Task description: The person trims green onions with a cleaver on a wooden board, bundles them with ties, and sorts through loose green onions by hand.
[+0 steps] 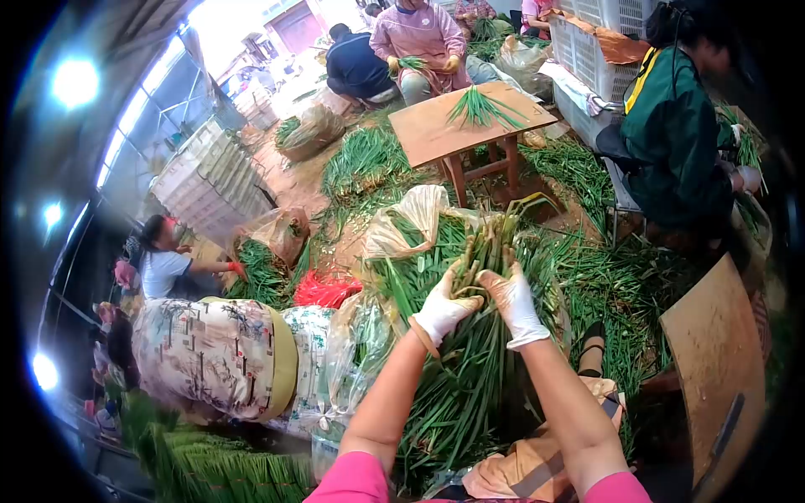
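Note:
Both my hands wear white gloves with soiled fingertips. My left hand point(449, 306) is closed around the left side of a bunch of garlic chives point(486, 251), and my right hand point(511, 302) grips its right side. The bunch's brownish stem ends point up and away from me, while its green leaves hang down toward my lap. Beneath and around it lies a large heap of loose garlic chives point(453, 402), partly inside a clear plastic bag point(411, 222). An elastic band circles my left wrist.
A wooden table point(419, 134) with a small bunch stands ahead. A rolled floral bundle point(210, 356) and red ties point(325, 289) lie left. To the right are a person in green point(679, 151) and a leaning board point(713, 360). Stacked crates point(214, 180) stand farther back.

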Motion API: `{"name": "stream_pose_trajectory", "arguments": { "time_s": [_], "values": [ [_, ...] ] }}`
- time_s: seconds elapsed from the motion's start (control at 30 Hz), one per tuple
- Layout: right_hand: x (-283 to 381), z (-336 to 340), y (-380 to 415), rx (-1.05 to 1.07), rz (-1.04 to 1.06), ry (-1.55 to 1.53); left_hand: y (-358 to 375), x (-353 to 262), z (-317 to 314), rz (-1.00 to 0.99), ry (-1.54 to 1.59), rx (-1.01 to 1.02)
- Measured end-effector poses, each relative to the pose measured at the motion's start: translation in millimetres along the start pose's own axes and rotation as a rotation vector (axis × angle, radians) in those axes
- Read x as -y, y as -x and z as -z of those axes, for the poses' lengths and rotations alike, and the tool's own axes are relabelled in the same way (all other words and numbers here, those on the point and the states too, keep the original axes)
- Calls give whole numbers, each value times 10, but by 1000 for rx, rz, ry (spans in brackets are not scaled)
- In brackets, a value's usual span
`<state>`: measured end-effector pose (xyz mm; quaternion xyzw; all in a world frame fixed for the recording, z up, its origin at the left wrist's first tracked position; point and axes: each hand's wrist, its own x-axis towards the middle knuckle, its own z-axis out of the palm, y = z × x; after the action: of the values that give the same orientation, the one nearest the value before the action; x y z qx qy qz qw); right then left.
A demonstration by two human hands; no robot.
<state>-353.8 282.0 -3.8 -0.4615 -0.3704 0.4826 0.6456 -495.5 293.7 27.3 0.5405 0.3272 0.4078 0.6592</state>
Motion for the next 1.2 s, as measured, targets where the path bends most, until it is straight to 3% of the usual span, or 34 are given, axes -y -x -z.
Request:
{"name": "stream_pose_trajectory", "arguments": {
  "time_s": [0.03,0.07,0.1,0.13,0.17,0.23,0.27,0.3,0.33,0.37,0.4,0.43,0.5,0.57,0.63,0.7,0.77,0.83,0.87,0.9,1.0,1.03,1.07,1.17,1.2],
  "values": [
    [185,-74,83,107,-68,-82,31,62,26,33,-117,-28],
    [441,-150,204,117,-171,-202,96,-57,-90,-79,-373,-30],
    [368,-177,205,47,-47,-48,137,-180,-204,-197,-632,-29],
    [295,-205,205,-42,63,117,143,-122,-287,-206,-433,-9],
    [371,-199,209,-31,-14,-19,197,-172,-313,-304,-823,-58],
    [505,-137,228,52,-46,-40,224,-245,-331,-326,-1046,-34],
    [464,-66,192,53,19,149,218,-189,-267,-405,-1048,13],
    [484,-63,176,88,-25,42,264,-254,-282,-355,-1112,24],
    [350,-6,109,133,36,116,316,-358,-289,-211,-1211,35],
    [416,-40,108,81,-33,64,427,-590,-367,-69,-1306,45],
    [482,-74,106,26,-98,9,602,-828,-474,-177,-1441,-26],
    [309,-53,27,-40,-172,-123,779,-891,-538,-643,-1401,-247],
    [366,-99,33,-65,-180,-140,1043,-832,-581,-744,-1154,-35],
    [442,-180,77,-70,-169,34,1235,-345,-793,-542,-1076,331],
    [403,-274,67,28,-66,159,1205,167,-1009,-397,-1304,616],
    [377,-398,84,59,79,119,993,802,-1038,9,-1315,607],
    [776,-529,309,49,101,74,760,1630,-895,-190,-1059,266],
    [938,-537,376,79,98,73,413,1464,-856,-344,-669,44],
    [956,-547,394,22,55,-143,443,1041,-865,-135,-634,56],
    [975,-516,391,18,103,-211,426,1030,-836,-7,-697,41],
    [1039,-373,392,-122,64,-282,339,1272,-734,145,-836,14],
    [1012,-300,384,-147,40,-348,369,1258,-763,232,-742,-42],
    [1031,-246,393,-195,34,-342,502,933,-938,284,-758,-222],
    [1137,-83,375,-319,41,-371,603,1045,-885,93,-1060,-140],
    [1239,-55,371,-353,30,-386,620,1122,-889,154,-978,-124]
  ]
}}
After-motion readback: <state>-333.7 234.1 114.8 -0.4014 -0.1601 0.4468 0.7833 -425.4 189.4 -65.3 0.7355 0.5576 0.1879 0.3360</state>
